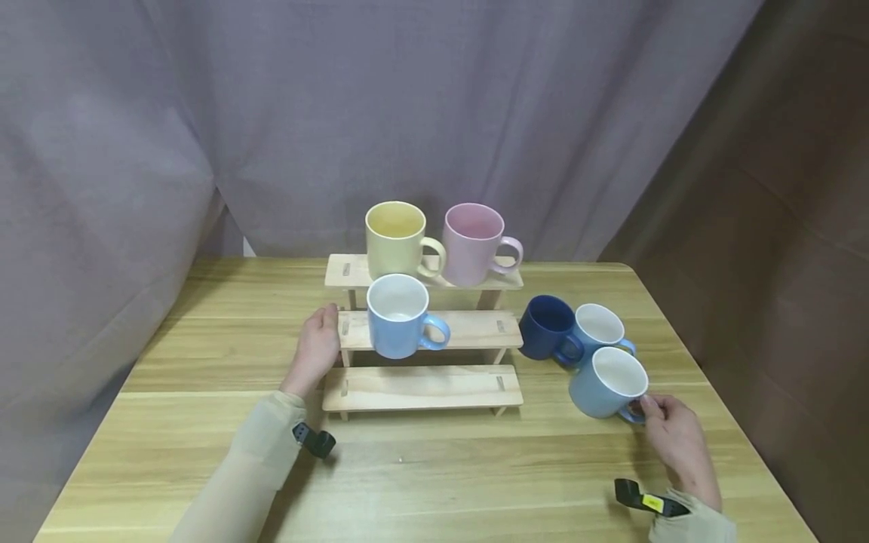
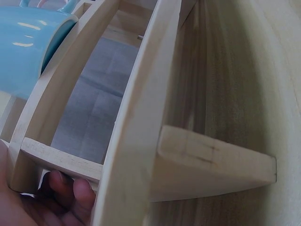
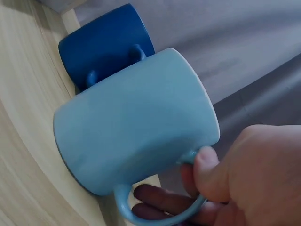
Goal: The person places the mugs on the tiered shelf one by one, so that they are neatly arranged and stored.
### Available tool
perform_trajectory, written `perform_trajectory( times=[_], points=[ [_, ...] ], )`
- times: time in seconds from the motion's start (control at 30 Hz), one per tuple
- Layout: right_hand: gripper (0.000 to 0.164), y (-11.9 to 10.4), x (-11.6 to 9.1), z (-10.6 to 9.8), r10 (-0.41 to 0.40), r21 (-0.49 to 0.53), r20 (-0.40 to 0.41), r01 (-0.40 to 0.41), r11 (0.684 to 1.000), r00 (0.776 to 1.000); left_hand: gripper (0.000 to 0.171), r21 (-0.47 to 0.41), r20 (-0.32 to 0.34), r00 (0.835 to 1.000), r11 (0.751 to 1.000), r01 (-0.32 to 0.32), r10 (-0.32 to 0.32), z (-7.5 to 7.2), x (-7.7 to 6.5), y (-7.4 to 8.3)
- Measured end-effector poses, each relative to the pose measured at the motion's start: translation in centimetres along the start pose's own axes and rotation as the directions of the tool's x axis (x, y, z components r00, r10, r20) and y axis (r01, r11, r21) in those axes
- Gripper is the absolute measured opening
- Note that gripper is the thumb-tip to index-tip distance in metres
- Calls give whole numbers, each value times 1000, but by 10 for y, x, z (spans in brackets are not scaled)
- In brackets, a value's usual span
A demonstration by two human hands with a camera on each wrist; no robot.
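Note:
A three-step wooden shelf (image 1: 421,386) stands mid-table. My left hand (image 1: 319,339) grips the left end of its middle step, fingers (image 2: 83,193) curled under the wood in the left wrist view. On that step sits a light blue mug (image 1: 394,334) with a white inside, handle to the right. At the right, my right hand (image 1: 679,437) pinches the handle of a grey-blue mug (image 3: 136,120), thumb on the handle's upper part and fingers through the loop. Right behind this mug are a navy mug (image 1: 543,332) and another light blue mug (image 1: 597,326).
A yellow mug (image 1: 394,253) and a pink mug (image 1: 471,253) stand side by side on the top step, handles to the right. The wooden table (image 1: 434,483) ends at a grey curtain (image 1: 407,98) behind; a brown curtain (image 1: 781,226) hangs along the right.

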State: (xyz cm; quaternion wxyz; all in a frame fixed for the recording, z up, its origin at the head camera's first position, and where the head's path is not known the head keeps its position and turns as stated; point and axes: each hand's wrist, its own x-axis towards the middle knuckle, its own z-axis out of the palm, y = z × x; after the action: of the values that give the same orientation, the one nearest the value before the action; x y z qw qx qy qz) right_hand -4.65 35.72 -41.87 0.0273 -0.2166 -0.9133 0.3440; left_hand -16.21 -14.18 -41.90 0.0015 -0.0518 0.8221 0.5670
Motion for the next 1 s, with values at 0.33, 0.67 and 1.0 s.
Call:
perform_trajectory(
  times=[0.33, 0.67, 1.0],
  points=[
    [44, -5, -10, 1, 90, 111, -204, -69, 991, 975, 48, -27, 11, 1000, 1000, 9, -9, 1, 1, 1],
    [43, -26, -27, -25, 122, 142, -378, -72, 987, 918, 50, -16, 9, 1000, 1000, 9, -9, -1, -1, 1],
    [40, -61, -44, -40, 104, 201, -366, -31, 979, 925, 52, -8, 12, 1000, 1000, -1, 1, 0, 1, -2]
  ],
)
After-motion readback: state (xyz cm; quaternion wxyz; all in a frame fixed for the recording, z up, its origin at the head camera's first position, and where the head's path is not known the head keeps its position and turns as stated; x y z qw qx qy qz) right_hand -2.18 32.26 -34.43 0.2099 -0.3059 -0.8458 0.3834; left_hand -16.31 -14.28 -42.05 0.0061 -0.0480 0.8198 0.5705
